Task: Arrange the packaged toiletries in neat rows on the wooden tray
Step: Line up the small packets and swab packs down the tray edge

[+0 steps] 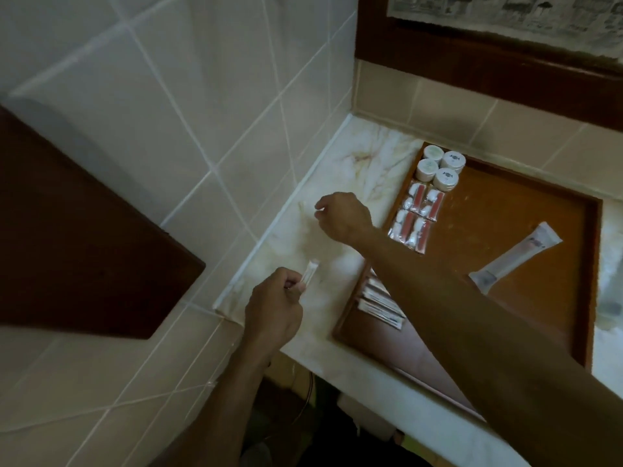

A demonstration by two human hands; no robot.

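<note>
The wooden tray (505, 203) lies on the marble counter. Along its left side stand several white round jars (438, 166), then clear packets with red strips (414, 217), then a stack of flat white sachets (381, 303) partly hidden by my right forearm. A tube in a clear wrapper (515, 257) lies slanted near the tray's right side. My left hand (274, 305) pinches a slim white packet (74, 274) over the counter, left of the tray. My right hand (340, 217) hovers farther back over the counter, fingers loosely curled and holding nothing I can see, beside a faint pale stick-like packet (302, 210).
The marble counter (367, 153) meets tiled walls at the left and back. A dark wooden panel (77, 237) juts out at the left. A wood-framed picture (488, 45) hangs above the tray. Another clear wrapped item (612, 298) lies right of the tray.
</note>
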